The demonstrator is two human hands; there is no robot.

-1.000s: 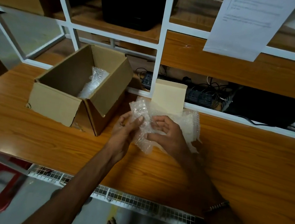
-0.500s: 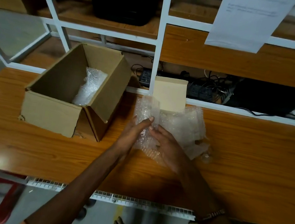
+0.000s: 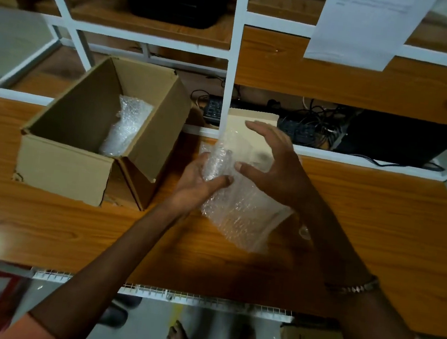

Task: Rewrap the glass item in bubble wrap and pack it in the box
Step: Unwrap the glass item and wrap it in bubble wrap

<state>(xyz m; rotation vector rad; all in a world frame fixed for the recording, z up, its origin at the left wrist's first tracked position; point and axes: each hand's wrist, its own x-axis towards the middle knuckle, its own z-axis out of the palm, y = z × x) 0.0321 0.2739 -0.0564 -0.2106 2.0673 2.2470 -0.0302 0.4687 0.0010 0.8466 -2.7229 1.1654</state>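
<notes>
A sheet of clear bubble wrap (image 3: 242, 213) is bundled above the wooden table (image 3: 377, 228), its loose end hanging down to the tabletop. The glass item inside it is hidden by the wrap. My left hand (image 3: 195, 183) cups the bundle from below, thumb pressed across its front. My right hand (image 3: 276, 161) hovers over the top of the bundle with fingers spread and thumb touching the wrap. An open cardboard box (image 3: 63, 168) stands at the left with another bubble-wrapped bundle (image 3: 126, 127) inside it.
A small beige card box (image 3: 261, 118) stands upright behind the hands at the table's back edge. White shelf frames (image 3: 233, 59), a hanging paper sheet (image 3: 364, 26) and tangled cables (image 3: 313, 126) are behind. A small clear object (image 3: 304, 231) lies by my right forearm.
The bundle has been lifted and turned more upright. My left hand has slid under it. My right hand has risen from the wrap's lower edge to above its top, fingers spreading.
</notes>
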